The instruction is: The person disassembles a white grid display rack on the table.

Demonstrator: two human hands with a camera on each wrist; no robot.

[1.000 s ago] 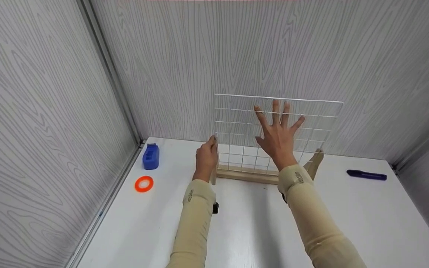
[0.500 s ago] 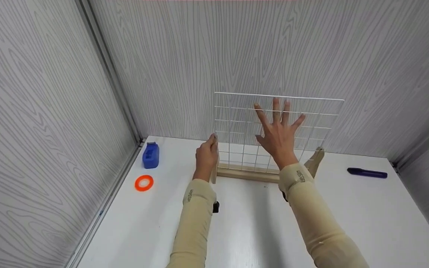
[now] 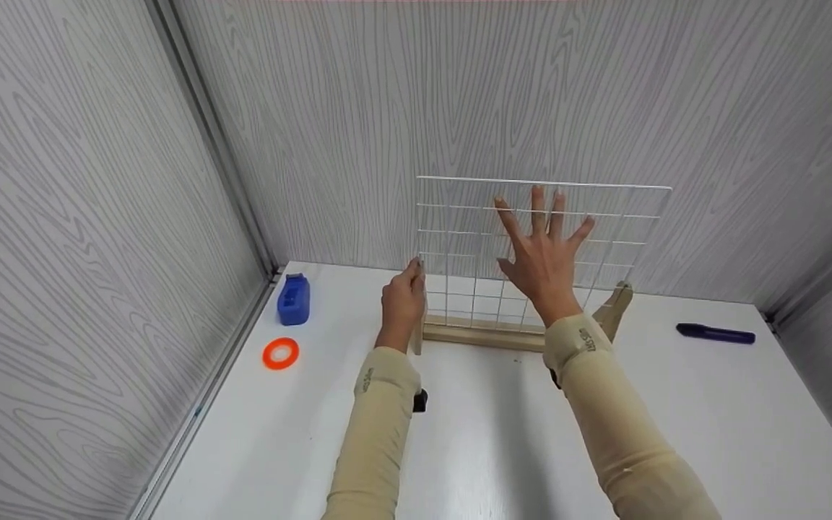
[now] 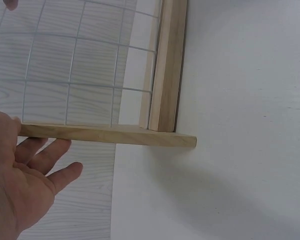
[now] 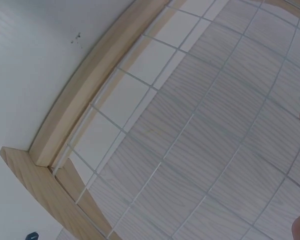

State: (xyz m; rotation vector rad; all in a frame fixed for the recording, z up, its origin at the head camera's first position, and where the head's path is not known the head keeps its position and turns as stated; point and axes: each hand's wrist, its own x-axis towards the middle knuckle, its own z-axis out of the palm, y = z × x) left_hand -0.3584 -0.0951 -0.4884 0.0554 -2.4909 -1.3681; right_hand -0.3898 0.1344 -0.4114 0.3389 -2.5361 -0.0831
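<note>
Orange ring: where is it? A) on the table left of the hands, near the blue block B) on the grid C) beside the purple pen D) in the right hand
A: the orange ring lies flat on the table, just in front of the blue block, apart from both hands.

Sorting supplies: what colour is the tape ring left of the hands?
Orange tape ring, clearest in the head view.

The wire grid (image 3: 459, 238) was white, and its wooden stand (image 3: 481, 334) was light tan. The sleeves (image 3: 376, 426) were beige. On the white table (image 3: 712, 419) lay an orange ring (image 3: 280, 354), a blue box (image 3: 293, 300) and a dark purple pen (image 3: 716, 333), and the walls (image 3: 84, 217) were grey with wavy wood lines.
</note>
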